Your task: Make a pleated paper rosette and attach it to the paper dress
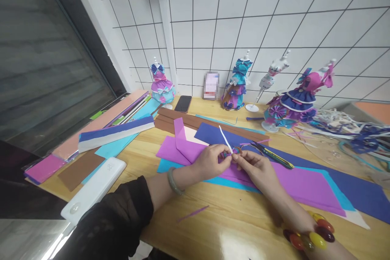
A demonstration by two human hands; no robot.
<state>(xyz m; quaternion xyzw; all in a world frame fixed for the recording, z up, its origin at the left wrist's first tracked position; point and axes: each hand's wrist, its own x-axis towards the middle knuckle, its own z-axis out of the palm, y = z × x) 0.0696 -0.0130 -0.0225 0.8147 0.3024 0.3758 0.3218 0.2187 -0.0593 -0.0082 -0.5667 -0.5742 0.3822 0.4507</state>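
Note:
Both hands meet over the stacked crepe-like paper at the middle of the table. My left hand pinches one end of a small pleated, multicoloured paper piece. The other end is between the thumb and fingers of my right hand. A narrow white strip sticks up from the pleated piece, its lower end at my fingertips. Under the hands lie purple paper, light blue paper and dark blue paper. A slim green-and-yellow tool with dark parts rests just beyond my right hand.
Miniature dress forms in paper dresses and a barer form stand along the tiled wall. Nearby are a dark phone and another with a lit screen. Ribbons are heaped right; a white device lies left.

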